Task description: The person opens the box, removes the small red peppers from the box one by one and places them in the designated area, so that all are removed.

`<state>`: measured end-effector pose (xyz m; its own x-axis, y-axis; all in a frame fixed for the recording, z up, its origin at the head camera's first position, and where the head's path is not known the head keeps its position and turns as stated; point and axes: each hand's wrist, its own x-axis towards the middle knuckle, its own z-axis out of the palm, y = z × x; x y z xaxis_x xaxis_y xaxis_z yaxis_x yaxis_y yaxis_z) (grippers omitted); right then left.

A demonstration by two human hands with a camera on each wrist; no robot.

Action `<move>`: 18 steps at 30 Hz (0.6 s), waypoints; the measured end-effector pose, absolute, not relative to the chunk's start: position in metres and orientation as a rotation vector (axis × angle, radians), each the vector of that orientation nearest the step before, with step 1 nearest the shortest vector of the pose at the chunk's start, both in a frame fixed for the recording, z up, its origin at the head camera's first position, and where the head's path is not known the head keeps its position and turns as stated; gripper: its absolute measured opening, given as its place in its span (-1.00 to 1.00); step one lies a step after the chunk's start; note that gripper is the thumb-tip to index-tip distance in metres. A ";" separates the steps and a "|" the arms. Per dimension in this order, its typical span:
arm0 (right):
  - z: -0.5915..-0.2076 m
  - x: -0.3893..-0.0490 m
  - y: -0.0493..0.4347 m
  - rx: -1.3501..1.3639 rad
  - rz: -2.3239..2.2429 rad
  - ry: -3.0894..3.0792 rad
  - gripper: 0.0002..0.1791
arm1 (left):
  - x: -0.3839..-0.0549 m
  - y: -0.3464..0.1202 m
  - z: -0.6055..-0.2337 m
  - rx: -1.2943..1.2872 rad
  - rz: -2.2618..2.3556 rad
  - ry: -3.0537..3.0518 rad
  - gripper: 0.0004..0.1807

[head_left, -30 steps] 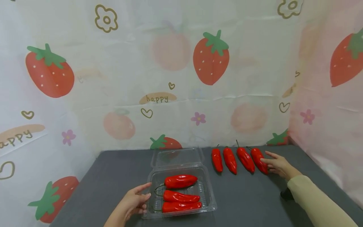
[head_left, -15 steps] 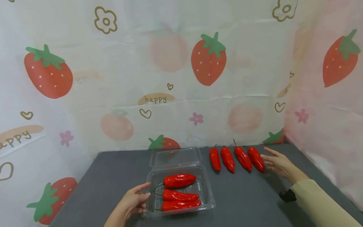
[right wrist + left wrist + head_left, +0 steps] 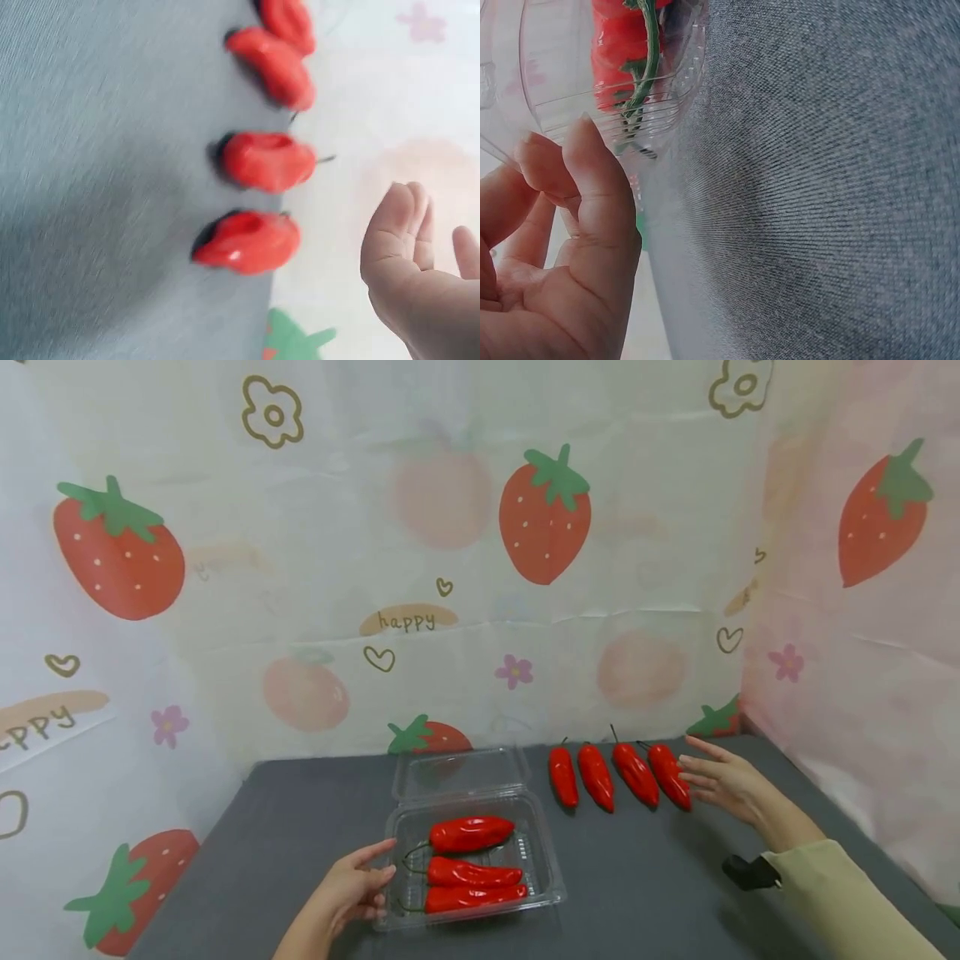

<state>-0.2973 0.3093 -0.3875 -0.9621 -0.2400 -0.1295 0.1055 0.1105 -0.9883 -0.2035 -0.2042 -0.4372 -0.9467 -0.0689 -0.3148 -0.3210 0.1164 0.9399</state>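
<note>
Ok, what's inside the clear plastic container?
The clear plastic container holds three red peppers, stems toward the left hand. Anything directly beneath them is covered and can't be seen.

In the head view, a grey tabletop (image 3: 315,810) is backed by a pale cloth (image 3: 337,510). Printed on it are a strawberry (image 3: 545,522) at one o'clock, another strawberry (image 3: 165,868) at eight, and the word "happy" (image 3: 407,622) at ten.

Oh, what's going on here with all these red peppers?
A person's left hand is at the left side of an open clear plastic box, where three red peppers lie. Their right hand holds nothing and is near the rightmost pepper in a row of four on the gray table. So three are boxed and four are not.
</note>
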 end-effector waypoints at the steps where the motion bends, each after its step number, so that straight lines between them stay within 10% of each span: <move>1: -0.386 -0.296 0.307 -0.141 -1.954 2.115 -0.11 | -0.204 -0.204 -0.437 -0.396 1.927 2.196 -0.43; 18: -0.369 -0.270 0.263 -0.242 -2.158 1.911 -0.31 | -0.207 -0.205 -0.440 -0.405 1.916 2.186 -0.42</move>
